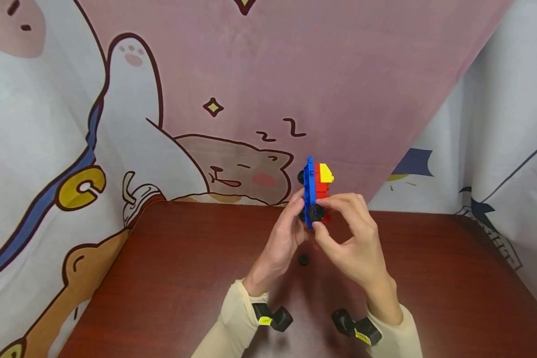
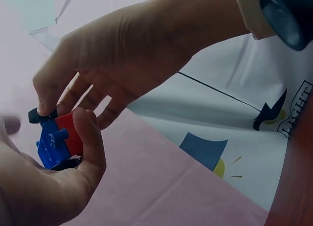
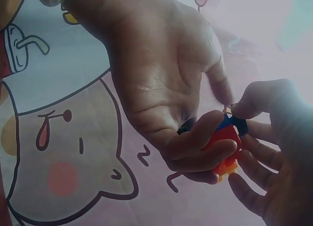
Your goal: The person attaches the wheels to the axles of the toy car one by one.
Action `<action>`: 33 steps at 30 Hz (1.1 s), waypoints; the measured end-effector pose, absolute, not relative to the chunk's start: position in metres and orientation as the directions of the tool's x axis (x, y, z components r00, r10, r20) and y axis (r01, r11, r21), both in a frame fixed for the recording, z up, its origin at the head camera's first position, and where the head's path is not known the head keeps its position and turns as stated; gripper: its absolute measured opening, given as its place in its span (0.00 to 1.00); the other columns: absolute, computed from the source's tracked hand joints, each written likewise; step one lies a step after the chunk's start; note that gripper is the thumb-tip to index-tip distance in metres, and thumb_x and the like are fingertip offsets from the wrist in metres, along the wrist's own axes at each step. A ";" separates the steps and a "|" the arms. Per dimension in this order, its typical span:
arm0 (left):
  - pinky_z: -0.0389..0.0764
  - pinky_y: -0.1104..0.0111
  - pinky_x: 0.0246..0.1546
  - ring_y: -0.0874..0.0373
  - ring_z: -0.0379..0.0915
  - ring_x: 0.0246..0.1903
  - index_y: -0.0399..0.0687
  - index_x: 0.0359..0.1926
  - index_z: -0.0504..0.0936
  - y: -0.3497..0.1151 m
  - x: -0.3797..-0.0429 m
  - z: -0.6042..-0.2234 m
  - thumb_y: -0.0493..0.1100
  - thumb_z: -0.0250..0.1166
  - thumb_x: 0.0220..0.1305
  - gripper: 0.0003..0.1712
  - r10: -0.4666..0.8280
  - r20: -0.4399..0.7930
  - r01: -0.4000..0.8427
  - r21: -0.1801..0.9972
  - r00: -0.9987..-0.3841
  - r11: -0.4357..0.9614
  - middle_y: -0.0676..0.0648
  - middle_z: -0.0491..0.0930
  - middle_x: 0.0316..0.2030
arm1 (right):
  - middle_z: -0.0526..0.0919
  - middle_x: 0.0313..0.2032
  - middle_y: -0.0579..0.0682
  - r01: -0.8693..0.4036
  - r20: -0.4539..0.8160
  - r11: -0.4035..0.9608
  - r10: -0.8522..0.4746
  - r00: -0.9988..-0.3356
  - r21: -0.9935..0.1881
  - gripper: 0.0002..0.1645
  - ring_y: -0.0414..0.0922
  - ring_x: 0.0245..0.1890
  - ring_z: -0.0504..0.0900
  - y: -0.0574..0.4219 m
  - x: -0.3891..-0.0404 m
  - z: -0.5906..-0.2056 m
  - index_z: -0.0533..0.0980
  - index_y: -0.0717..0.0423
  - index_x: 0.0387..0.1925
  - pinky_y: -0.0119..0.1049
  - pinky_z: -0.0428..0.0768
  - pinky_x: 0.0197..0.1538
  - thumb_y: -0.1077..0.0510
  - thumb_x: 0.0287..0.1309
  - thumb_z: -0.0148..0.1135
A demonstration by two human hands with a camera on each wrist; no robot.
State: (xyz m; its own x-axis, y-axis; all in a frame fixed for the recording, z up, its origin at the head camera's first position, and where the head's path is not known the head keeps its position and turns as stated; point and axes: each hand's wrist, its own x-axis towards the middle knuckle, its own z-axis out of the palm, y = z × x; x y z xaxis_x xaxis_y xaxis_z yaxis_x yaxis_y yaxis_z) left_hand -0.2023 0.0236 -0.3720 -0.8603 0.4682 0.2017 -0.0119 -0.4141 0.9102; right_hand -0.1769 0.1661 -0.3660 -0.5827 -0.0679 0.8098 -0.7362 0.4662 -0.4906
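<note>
A toy car built of bricks (image 1: 311,184) is held up on end above the table, its blue base facing left and red and yellow bricks facing right. My left hand (image 1: 279,243) grips it; in the right wrist view, its fingers curl over the red bricks (image 3: 222,146). My right hand (image 1: 358,243) pinches a black wheel (image 1: 316,213) at the lower end of the blue base between thumb and forefinger. The left wrist view shows this wheel (image 2: 35,115) at the base's edge. Another black wheel (image 1: 301,176) sits near the upper end.
On the brown table (image 1: 183,278), below the hands, lies a loose black wheel (image 1: 303,259). A printed cloth (image 1: 362,89) with cartoon animals hangs behind the table and along its sides. Each wrist carries a small black camera (image 1: 281,318).
</note>
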 end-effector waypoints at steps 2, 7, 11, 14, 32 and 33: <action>0.76 0.71 0.31 0.65 0.73 0.36 0.47 0.75 0.56 0.023 -0.202 -0.372 0.50 0.42 0.72 0.33 0.471 0.207 -0.009 0.909 -0.858 -0.416 0.52 0.72 0.46 | 0.80 0.43 0.56 -0.734 0.810 0.471 -0.066 -0.582 -0.489 0.22 0.45 0.47 0.74 0.166 -0.177 -0.366 0.81 0.63 0.47 0.26 0.72 0.52 0.66 0.46 0.68; 0.74 0.71 0.32 0.65 0.73 0.37 0.45 0.73 0.58 0.022 -0.202 -0.371 0.46 0.47 0.67 0.34 0.455 0.180 -0.023 0.913 -0.872 -0.407 0.52 0.71 0.48 | 0.80 0.43 0.56 -0.730 0.812 0.491 -0.075 -0.579 -0.475 0.22 0.47 0.48 0.73 0.163 -0.176 -0.366 0.81 0.61 0.48 0.26 0.71 0.52 0.64 0.47 0.67; 0.73 0.72 0.25 0.65 0.71 0.28 0.42 0.71 0.59 0.022 -0.203 -0.373 0.45 0.45 0.66 0.33 0.448 0.177 -0.037 0.902 -0.877 -0.429 0.53 0.73 0.44 | 0.80 0.43 0.56 -0.728 0.807 0.494 -0.085 -0.585 -0.475 0.22 0.47 0.47 0.72 0.160 -0.176 -0.368 0.82 0.60 0.48 0.27 0.69 0.51 0.64 0.47 0.69; 0.72 0.72 0.21 0.65 0.69 0.23 0.41 0.70 0.60 0.021 -0.203 -0.374 0.45 0.44 0.66 0.32 0.441 0.182 -0.041 0.892 -0.879 -0.450 0.54 0.74 0.42 | 0.80 0.43 0.55 -0.724 0.799 0.490 -0.086 -0.595 -0.486 0.23 0.46 0.47 0.71 0.159 -0.176 -0.369 0.82 0.60 0.50 0.28 0.67 0.49 0.63 0.48 0.69; 0.72 0.75 0.19 0.65 0.67 0.18 0.42 0.66 0.60 0.033 -0.197 -0.376 0.47 0.45 0.62 0.31 0.405 0.249 -0.004 0.848 -0.880 -0.530 0.56 0.75 0.38 | 0.68 0.52 0.50 -0.408 0.407 0.027 0.169 -0.898 -0.912 0.26 0.42 0.31 0.73 0.136 -0.173 -0.376 0.56 0.54 0.63 0.28 0.75 0.21 0.62 0.67 0.52; 0.71 0.75 0.19 0.65 0.67 0.18 0.44 0.65 0.60 0.033 -0.197 -0.376 0.47 0.45 0.61 0.31 0.398 0.245 -0.007 0.844 -0.884 -0.536 0.55 0.75 0.39 | 0.69 0.51 0.50 -0.369 0.367 0.010 0.146 -0.919 -0.929 0.27 0.41 0.27 0.71 0.136 -0.174 -0.376 0.54 0.54 0.65 0.29 0.74 0.19 0.60 0.68 0.50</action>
State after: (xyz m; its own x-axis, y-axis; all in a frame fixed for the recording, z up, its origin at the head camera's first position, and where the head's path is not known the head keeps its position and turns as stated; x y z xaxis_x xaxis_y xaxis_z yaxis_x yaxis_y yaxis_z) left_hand -0.1967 0.0328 -0.3759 -0.8840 0.3979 0.2453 -0.0073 -0.5365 0.8439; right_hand -0.1740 0.1358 -0.3763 -0.9187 0.1465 0.3668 -0.3694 0.0098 -0.9292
